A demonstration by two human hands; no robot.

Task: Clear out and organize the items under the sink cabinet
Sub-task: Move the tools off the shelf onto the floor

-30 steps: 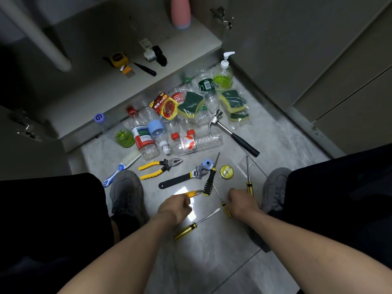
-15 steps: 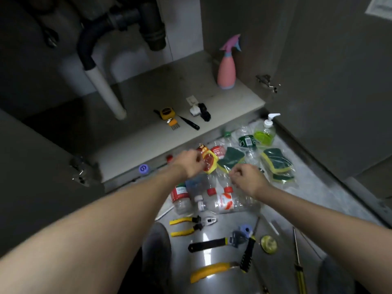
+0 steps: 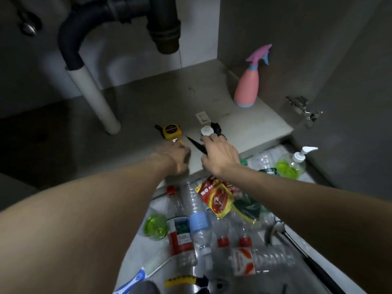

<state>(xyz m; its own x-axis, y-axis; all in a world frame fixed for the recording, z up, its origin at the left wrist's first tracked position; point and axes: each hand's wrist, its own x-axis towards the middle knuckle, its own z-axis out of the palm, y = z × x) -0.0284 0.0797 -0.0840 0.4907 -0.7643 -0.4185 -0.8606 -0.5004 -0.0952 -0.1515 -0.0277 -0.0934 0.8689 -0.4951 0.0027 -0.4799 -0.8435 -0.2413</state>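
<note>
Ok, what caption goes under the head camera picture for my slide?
Both hands, left hand and right hand, reach for the tape measure inside the cabinet.

Yellow tape measure (image 3: 171, 131) flat on cabinet floor (image 3: 148, 107), pink spray bottle (image 3: 248, 85) upright

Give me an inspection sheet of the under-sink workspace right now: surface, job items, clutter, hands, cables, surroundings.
Surface: grey cabinet floor, scuffed, dimly lit.
Job's things: yellow tape measure, white round cap and black pointed tool near the front edge; pink spray bottle upright at the right.
Clutter: clear plastic bottles, red snack packet, green soap dispenser on the tiled floor below.
Hands: left hand at the tape measure, right hand at the black tool; grips hidden.
Cables: nothing seen.
Surroundings: black drain trap, white pipe, door hinge.
</note>
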